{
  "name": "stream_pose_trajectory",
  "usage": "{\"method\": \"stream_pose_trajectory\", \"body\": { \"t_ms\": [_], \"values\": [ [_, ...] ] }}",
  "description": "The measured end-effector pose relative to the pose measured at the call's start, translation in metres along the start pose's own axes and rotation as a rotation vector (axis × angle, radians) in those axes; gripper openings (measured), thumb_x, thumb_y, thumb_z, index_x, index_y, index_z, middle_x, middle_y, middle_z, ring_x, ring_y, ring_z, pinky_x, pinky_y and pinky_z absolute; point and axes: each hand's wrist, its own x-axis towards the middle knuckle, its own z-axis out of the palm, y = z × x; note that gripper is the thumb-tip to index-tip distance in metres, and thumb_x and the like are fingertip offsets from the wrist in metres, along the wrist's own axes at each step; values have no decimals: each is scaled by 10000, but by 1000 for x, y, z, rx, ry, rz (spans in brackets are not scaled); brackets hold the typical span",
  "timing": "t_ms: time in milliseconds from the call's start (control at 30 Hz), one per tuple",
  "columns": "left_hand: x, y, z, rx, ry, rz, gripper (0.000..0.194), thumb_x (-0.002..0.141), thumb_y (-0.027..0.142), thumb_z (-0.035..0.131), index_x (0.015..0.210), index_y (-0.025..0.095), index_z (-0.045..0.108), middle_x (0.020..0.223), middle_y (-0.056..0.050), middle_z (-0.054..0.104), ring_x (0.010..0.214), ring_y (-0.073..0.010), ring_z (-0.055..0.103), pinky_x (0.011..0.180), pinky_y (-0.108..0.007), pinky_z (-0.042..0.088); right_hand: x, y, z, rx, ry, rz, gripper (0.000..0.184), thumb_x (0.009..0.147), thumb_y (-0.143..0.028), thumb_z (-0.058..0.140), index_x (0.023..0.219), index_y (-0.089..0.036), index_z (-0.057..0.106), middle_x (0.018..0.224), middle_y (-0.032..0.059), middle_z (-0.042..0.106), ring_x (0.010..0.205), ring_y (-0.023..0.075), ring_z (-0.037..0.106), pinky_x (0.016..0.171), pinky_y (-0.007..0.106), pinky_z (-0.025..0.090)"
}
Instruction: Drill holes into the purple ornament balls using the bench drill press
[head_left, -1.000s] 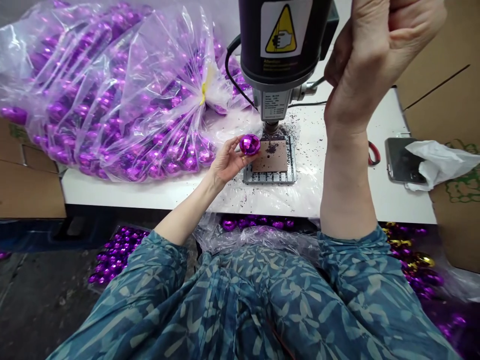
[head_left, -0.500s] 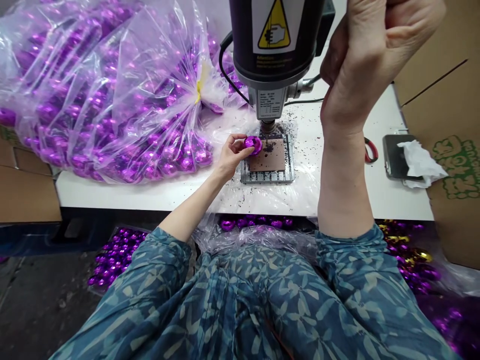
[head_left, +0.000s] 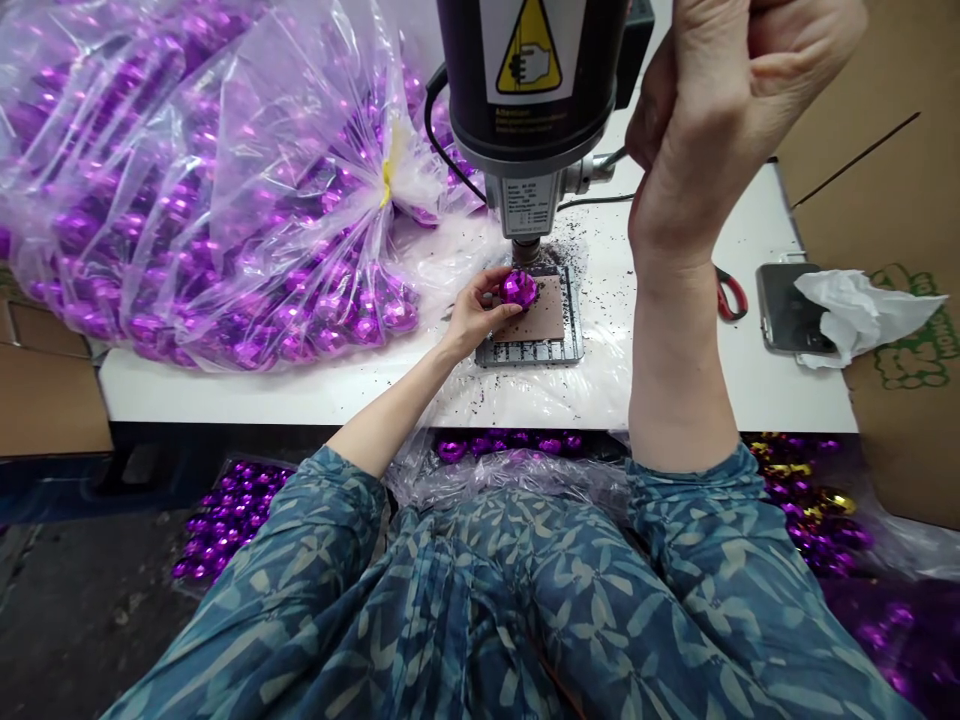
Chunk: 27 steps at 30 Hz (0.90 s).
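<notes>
Between the thumb and fingers of my left hand [head_left: 480, 312] is a shiny purple faceted ball [head_left: 518, 289]. The ball is over the brown board [head_left: 541, 322] on the slotted metal base [head_left: 529, 352] of a drill press [head_left: 534, 120], just below its chuck [head_left: 526, 250]. My right hand [head_left: 739, 110] is raised high beside the black motor housing, its fingers curled closed. Whatever it grips is hidden behind the hand and the top edge of the view. Dark shavings are scattered over the board and base.
A tied clear bag [head_left: 247, 200] of purple balls fills the table's left. To the right are red-handled scissors [head_left: 729, 296], a dark phone [head_left: 791, 310], crumpled tissue [head_left: 862, 310] and a cardboard box [head_left: 892, 430]. More purple balls [head_left: 229, 515] lie below; a black cable [head_left: 600, 200] crosses behind.
My left hand has brought the purple ball slightly right, in under the chuck. My right hand stays raised and closed. The whole view has shifted a little, and the tissue's loose end has spread rightward.
</notes>
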Motion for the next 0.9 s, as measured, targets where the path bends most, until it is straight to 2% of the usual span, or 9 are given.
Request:
{"method": "stream_pose_trajectory", "body": {
  "t_ms": [167, 333, 467, 600, 700, 767, 800, 900],
  "values": [
    [0, 2, 0, 58, 27, 9, 534, 637, 238, 960, 1109, 244, 711, 1216, -54, 731, 1305, -302, 613, 1180, -456, 422, 0, -6, 0, -20, -12, 20, 418, 886, -234, 567, 632, -210, 236, 598, -25, 194, 482, -47, 276, 549, 156, 211],
    [-2, 2, 5, 96, -22, 57, 530, 628, 262, 969, 1074, 255, 683, 1213, -54, 707, 1351, -328, 554, 1244, -503, 384, -1, -11, 0, -52, -30, 47, 482, 876, -236, 552, 624, -210, 143, 607, -14, 146, 460, -55, 273, 529, 140, 178],
    [-7, -1, 15, 18, -38, 69, 546, 621, 215, 969, 1077, 246, 672, 1234, -71, 690, 1369, -328, 556, 1256, -497, 383, 0, -6, 0, -41, -11, 24, 470, 886, -240, 564, 637, -205, 167, 580, -28, 185, 475, -56, 274, 526, 129, 202],
    [-10, -7, 21, -65, -46, 52, 554, 675, 335, 969, 1118, 238, 650, 1246, -79, 682, 1312, -308, 609, 1214, -511, 437, 0, -2, 0, -29, 1, 13, 421, 890, -223, 578, 645, -206, 236, 575, -37, 219, 489, -52, 277, 539, 132, 239],
    [-11, -12, 22, -90, -18, 65, 590, 669, 385, 984, 1124, 242, 638, 1230, -78, 689, 1318, -296, 616, 1226, -501, 429, -2, -5, -2, -27, -15, 7, 437, 881, -249, 596, 641, -202, 235, 570, -39, 220, 479, -54, 293, 535, 129, 222],
    [-11, -16, 22, -84, -4, 82, 611, 663, 413, 990, 1129, 250, 629, 1218, -71, 695, 1324, -291, 619, 1239, -502, 417, -7, -9, -4, -22, -20, -9, 380, 876, -273, 611, 640, -176, 331, 579, -50, 285, 476, -64, 321, 545, 117, 255],
    [-11, -17, 22, -75, -3, 89, 616, 667, 431, 988, 1133, 254, 626, 1215, -68, 695, 1321, -290, 621, 1241, -506, 416, -11, -12, -4, -20, -23, -17, 320, 881, -292, 615, 663, -155, 425, 595, -59, 355, 489, -68, 362, 568, 111, 311],
    [-10, -20, 21, -49, -2, 114, 610, 680, 467, 976, 1130, 258, 622, 1211, -65, 694, 1296, -286, 634, 1240, -513, 416, -26, -16, -6, 0, 1, -76, 262, 898, -378, 620, 826, -129, 658, 686, -66, 557, 612, -48, 568, 675, 119, 476]
  ]
}}
